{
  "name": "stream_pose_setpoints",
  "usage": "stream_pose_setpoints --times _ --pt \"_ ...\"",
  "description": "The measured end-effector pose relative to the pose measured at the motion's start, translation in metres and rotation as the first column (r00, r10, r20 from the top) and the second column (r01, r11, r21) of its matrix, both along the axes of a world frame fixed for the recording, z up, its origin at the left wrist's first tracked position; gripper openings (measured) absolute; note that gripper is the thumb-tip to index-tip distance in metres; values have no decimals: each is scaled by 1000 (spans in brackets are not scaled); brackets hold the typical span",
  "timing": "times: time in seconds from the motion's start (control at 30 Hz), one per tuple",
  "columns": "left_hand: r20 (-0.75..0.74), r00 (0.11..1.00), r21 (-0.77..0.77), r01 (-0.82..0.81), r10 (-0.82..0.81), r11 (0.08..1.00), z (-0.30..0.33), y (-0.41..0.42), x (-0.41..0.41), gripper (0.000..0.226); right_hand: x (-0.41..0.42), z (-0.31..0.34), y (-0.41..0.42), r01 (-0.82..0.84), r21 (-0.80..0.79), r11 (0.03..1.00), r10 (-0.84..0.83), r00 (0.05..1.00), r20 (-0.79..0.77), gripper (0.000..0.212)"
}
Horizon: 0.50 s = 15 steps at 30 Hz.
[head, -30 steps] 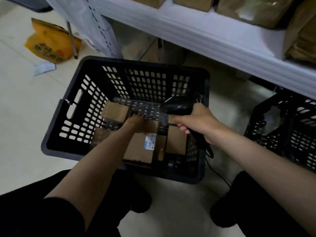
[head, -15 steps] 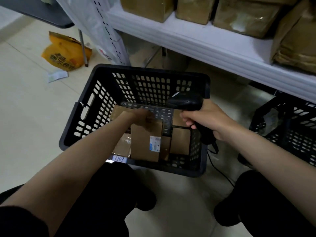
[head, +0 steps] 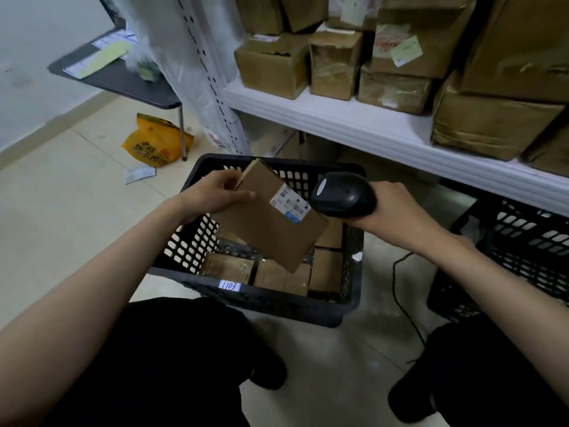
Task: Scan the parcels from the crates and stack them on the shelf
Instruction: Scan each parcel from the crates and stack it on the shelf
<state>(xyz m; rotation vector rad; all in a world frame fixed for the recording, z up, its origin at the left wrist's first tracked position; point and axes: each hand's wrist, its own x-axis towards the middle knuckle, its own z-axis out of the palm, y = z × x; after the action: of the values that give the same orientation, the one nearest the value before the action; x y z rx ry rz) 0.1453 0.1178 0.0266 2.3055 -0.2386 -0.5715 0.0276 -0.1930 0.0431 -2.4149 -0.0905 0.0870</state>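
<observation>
- The left hand [head: 215,195] gripped a flat parcel [head: 271,217] by its far corner, tilted above the black crate [head: 197,285].
- The right hand [head: 388,208] clasped the scanner [head: 341,195] just beside the parcel's label [head: 289,201].
- More parcels lay on the crate's floor.
- Beyond, cartons [head: 272,69] crowded the white shelf [head: 354,121].

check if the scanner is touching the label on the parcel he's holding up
Cannot tell. In the head view the scanner head overlaps the parcel edge beside the label; no gap or contact shows plainly.

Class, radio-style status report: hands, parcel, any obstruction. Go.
Left hand grips parcel above crate. Right hand grips scanner, close beside label. Nothing between them.
</observation>
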Motion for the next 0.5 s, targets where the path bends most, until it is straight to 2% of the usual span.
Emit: stream_pose_setpoints --times 0.07,0.13,0.2,0.3,0.5 --pt "-64 998 -14 10 -11 1000 11 -2 -7 31 -8 6 -4 -89 -147 985 95 995 31 18" --pt "-87 995 3 42 -41 999 19 -6 -8 34 -14 11 -10 -178 -306 935 198 980 34 31" --pt "-87 994 32 63 -60 998 24 -10 -7 36 -18 17 -15 -251 -417 874 289 957 30 34" --pt "-71 993 57 95 -91 994 25 -20 -7 37 -21 22 -14 -288 -509 811 351 936 30 29" --pt "-44 991 137 135 -130 981 24 -33 -4 42 -25 23 -11 -300 -587 752 402 915 47 36"
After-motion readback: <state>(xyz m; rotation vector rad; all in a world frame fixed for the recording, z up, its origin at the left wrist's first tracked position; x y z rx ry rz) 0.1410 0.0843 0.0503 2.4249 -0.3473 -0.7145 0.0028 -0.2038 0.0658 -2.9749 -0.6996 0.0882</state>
